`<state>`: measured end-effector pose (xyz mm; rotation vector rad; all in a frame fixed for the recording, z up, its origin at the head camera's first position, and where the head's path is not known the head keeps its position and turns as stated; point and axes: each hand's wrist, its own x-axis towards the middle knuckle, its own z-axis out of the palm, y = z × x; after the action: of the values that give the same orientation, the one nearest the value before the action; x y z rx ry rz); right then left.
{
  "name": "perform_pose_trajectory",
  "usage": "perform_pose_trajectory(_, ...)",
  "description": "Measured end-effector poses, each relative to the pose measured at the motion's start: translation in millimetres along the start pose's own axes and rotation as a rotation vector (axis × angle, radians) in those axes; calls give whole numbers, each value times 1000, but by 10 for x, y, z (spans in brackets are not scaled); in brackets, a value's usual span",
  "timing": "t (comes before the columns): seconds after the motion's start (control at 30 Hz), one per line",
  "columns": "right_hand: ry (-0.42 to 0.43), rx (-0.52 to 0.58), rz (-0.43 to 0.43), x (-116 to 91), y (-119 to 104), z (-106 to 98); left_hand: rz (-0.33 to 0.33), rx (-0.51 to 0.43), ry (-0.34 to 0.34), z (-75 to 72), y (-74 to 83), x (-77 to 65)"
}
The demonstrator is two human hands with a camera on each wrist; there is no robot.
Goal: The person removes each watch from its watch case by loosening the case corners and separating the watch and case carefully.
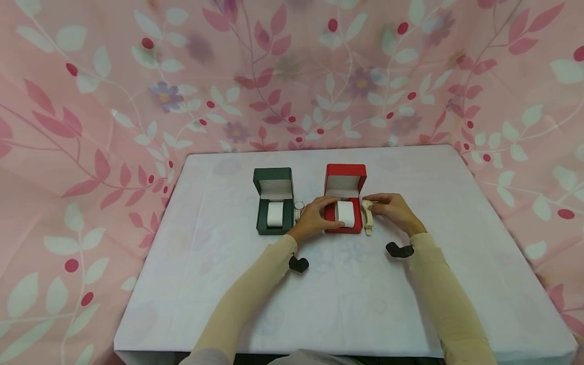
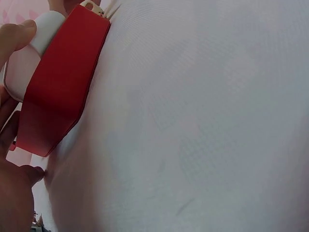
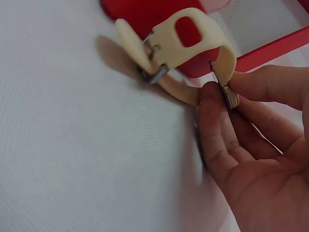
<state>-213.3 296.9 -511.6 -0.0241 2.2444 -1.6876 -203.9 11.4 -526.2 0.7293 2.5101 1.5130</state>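
An open red watch box (image 1: 329, 229) holds a white cushion (image 1: 347, 213). My left hand (image 1: 312, 218) reaches over the box's left side, its thumb at the cushion's front edge and index finger at the back edge, gripping the cushion; in the left wrist view the thumb (image 2: 21, 36) lies against it. Right of the box, my right hand (image 1: 394, 213) pinches a cream-strapped watch (image 1: 368, 218) between thumb and fingers. In the right wrist view its buckled strap (image 3: 169, 43) loops upward, with the case edge-on at the fingertips, its dial hidden.
An open green watch box (image 1: 262, 223) with its own white cushion (image 1: 275, 214) stands to the left. Another watch (image 1: 298, 207) sits between the boxes, partly behind my left hand. A white cloth covers the table (image 1: 356, 304); a floral curtain (image 1: 283, 76) surrounds it.
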Motion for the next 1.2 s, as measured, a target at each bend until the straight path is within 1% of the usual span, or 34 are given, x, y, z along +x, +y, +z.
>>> perform_pose_trajectory(0.17, 39, -94, -26, 38, 49, 7, -6, -2, 1, -4, 12, -4)
perform_pose_trajectory(0.33, 79, -230, -63, 54, 67, 13, -21, 2, -1, 2, 15, 1)
perform_pose_trajectory(0.47, 92, -293, -87, 57, 56, 28, -26, 5, 1, 3, 22, 2)
perform_pose_trajectory(0.53, 91, -298, -91, 57, 50, 32, -26, 5, -1, 0, 27, 3)
perform_pose_trajectory(0.63, 109, -274, -79, 56, 35, 36, -41, 1, -7, -4, 37, 6)
perform_pose_trajectory(0.7, 148, -263, -70, 60, 27, 38, -67, -5, -9, -7, 39, 10)
perform_pose_trajectory(0.8, 238, -217, -79, 62, -4, 57, -109, -7, -8, -10, 36, 18)
perform_pose_trajectory(0.93, 345, -166, -159, 30, -94, 97, -128, -5, -7, -12, 36, 24)
perform_pose_trajectory(1.03, 380, -160, -243, -12, -184, 133, -127, -9, -7, -10, 37, 23)
perform_pose_trajectory(1.1, 359, -174, -308, -39, -238, 163, -123, -12, -3, -8, 33, 23)
perform_pose_trajectory(1.2, 267, -235, -390, -93, -324, 222, -116, -17, 8, -5, 21, 25)
